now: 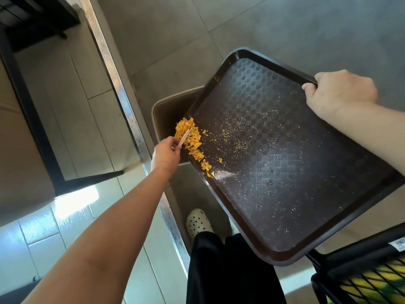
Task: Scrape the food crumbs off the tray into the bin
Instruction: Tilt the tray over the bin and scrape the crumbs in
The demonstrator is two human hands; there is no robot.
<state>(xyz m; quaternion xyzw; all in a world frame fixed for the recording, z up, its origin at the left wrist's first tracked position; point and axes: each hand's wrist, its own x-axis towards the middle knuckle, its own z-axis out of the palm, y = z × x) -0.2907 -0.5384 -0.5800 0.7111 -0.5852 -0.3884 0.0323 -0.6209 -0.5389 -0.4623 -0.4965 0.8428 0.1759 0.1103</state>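
Note:
A dark brown tray [285, 163] is tilted over a beige bin [163, 106] on the floor, its lower left edge above the bin's opening. My right hand [338, 93] grips the tray's upper right rim. A heap of orange food crumbs [191, 137] lies along the tray's lower left edge, with fine specks scattered across the tray's surface. My left hand [166, 153] pinches a thin pale wooden stick [183, 138] whose tip rests in the crumb heap.
A metal floor strip [122, 99] runs diagonally left of the bin. Dark furniture legs [32, 119] stand at the left. My foot in a white perforated clog [199, 222] is below the bin. A black mesh rack [363, 275] with yellow items sits at bottom right.

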